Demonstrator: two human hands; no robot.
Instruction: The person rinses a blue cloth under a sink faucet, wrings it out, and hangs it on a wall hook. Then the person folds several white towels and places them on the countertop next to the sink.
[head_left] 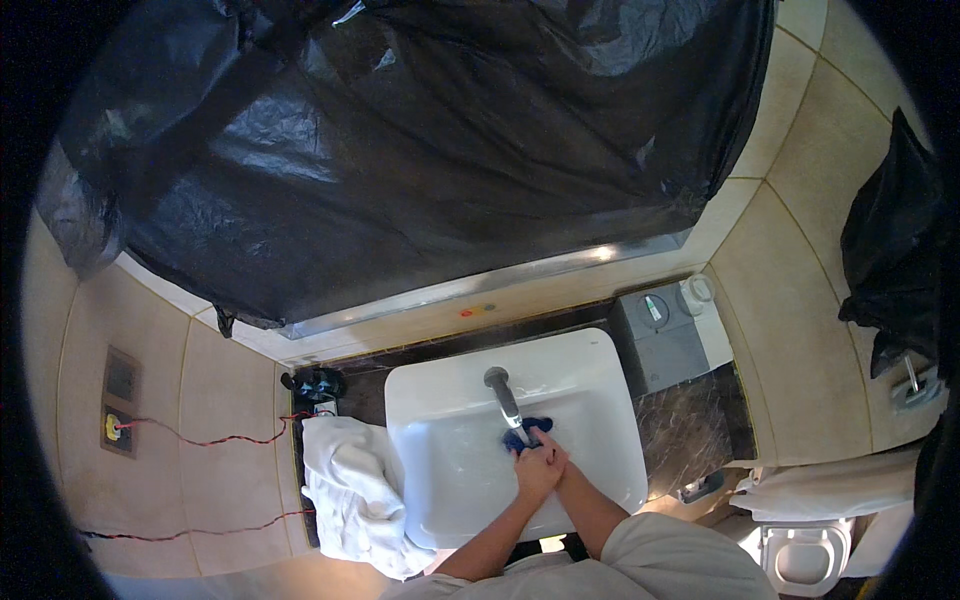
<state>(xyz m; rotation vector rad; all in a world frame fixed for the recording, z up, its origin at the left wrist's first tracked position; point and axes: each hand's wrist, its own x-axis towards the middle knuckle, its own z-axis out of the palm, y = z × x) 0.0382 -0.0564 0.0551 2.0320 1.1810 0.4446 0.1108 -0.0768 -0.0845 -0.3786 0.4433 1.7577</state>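
Both my hands are together in the white sink (440,500), beneath the silver tap (507,400). Dark blue cloth (514,441), bunched up, pokes out past my fingers under the spout; whether it is a sock or a rag I cannot make out. My left hand (533,472) presses against the cloth from the near side with its fingers closed. Against it lies my right hand (551,455), closed on the same cloth, one finger reaching along its far edge. The overlapping hands hide part of the cloth and some fingers.
A white towel (350,490) drapes over the counter left of the sink. On the right stand a grey box (655,340) and a white container (697,294) on dark marble (690,435). Black plastic sheeting (430,160) covers the wall ahead. A red-black wire (215,441) leads from a socket.
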